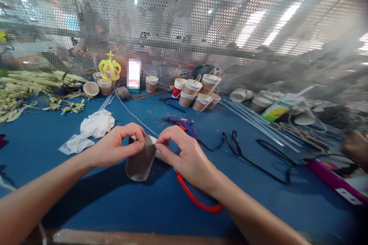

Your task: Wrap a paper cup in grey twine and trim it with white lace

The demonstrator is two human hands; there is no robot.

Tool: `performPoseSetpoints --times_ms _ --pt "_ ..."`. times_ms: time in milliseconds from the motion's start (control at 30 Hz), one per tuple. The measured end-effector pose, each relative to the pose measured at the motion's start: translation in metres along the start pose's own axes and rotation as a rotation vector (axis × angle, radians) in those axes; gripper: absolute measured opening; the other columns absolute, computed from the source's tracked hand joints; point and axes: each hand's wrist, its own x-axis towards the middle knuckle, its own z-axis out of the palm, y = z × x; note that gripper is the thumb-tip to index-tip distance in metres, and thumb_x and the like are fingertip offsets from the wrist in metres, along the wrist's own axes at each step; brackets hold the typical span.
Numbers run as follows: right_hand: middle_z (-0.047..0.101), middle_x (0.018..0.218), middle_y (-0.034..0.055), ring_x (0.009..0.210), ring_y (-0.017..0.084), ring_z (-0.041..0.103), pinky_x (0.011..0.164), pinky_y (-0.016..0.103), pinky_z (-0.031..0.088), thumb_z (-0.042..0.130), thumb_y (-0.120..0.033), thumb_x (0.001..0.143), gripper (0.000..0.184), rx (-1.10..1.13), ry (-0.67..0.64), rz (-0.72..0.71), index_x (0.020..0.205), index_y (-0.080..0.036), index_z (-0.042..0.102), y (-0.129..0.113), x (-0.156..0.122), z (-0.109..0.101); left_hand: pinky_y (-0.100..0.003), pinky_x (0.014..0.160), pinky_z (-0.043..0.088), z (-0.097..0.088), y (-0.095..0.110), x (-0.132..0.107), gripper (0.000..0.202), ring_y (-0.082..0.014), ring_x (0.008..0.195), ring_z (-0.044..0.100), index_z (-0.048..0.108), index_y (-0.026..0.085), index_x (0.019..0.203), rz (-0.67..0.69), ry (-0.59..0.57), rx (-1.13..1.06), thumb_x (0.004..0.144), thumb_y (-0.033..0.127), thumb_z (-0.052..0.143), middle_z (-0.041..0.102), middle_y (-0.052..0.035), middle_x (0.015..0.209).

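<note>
My left hand (116,146) grips a brown paper cup (140,162) by its rim, with thumb and fingers closed on it. The cup is tilted, its base toward me, just above the blue table (120,199). My right hand (185,157) pinches the cup's rim from the other side, fingers closed. A thin grey string (135,116) runs from the cup area back to a ball of twine (122,92). Red-handled scissors (198,199) lie under my right wrist.
A blue glue gun (184,123) with a black cord (253,160) lies behind my hands. Several wrapped cups (198,92) stand at the back, near a yellow crown (110,69). White crumpled paper (94,125), dried leaves (25,84), and a magenta box (333,178) surround them. A mesh screen stands behind, a person beyond it.
</note>
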Motion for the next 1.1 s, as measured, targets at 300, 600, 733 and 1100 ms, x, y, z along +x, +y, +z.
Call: performPoseSetpoints --times_ms 300,600,733,1100 --pt "0.058 0.074 0.0036 0.074 0.016 0.052 0.07 0.031 0.044 0.052 -0.013 0.081 0.008 -0.063 0.024 -0.045 0.075 -0.018 0.052 0.003 0.002 0.001 -0.034 0.083 0.04 0.001 0.001 0.0 0.013 -0.0175 0.088 0.05 0.051 0.016 0.069 0.232 0.078 0.225 0.081 0.014 0.046 0.055 -0.0029 0.075" --pt "0.055 0.102 0.0114 0.099 0.021 0.05 0.085 0.039 0.042 0.06 -0.019 0.077 0.02 -0.13 0.087 -0.147 0.097 -0.016 0.055 0.006 -0.001 0.005 -0.042 0.093 0.035 0.006 -0.002 -0.001 0.009 -0.0222 0.104 0.045 0.055 0.016 0.074 0.343 0.194 0.452 0.076 0.009 0.05 0.053 -0.0054 0.089" --pt "0.055 0.106 0.0122 0.104 0.022 0.049 0.088 0.041 0.041 0.058 -0.021 0.08 0.008 -0.126 0.047 -0.193 0.087 -0.016 0.058 0.006 0.0 0.012 -0.042 0.095 0.034 0.011 -0.001 -0.003 0.01 -0.022 0.107 0.043 0.056 0.017 0.075 0.37 0.197 0.469 0.077 0.009 0.049 0.052 -0.0056 0.09" --pt "0.058 0.092 0.006 0.091 0.015 0.056 0.084 0.032 0.044 0.055 -0.013 0.08 0.007 0.13 0.086 -0.037 0.076 -0.019 0.056 0.012 0.008 0.01 -0.046 0.102 0.026 0.002 -0.006 -0.001 0.055 -0.0273 0.121 0.032 0.038 0.02 0.121 0.158 0.28 0.397 0.073 0.033 0.061 0.036 -0.0139 0.128"
